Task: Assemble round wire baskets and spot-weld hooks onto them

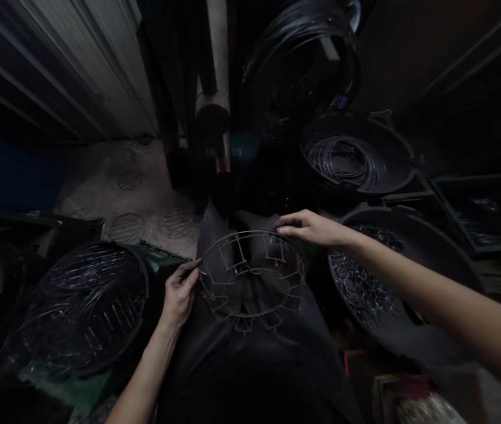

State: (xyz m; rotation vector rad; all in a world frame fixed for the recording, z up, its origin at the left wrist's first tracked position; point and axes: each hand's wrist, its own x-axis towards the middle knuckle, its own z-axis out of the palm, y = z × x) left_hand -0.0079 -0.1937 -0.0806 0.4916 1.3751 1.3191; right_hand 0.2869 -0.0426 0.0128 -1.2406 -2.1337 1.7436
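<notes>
A round wire frame, a ring with short bent legs, rests on my dark-clothed lap. My left hand pinches the ring's left edge with thumb and fingers closed. My right hand reaches over from the right and grips the ring's far right rim with curled fingers. The scene is very dim.
A dark basin of small metal wire pieces sits at my right. Another basin with wire rings lies behind it. A stack of round wire grilles lies at my left. Wire coils hang ahead beside a post.
</notes>
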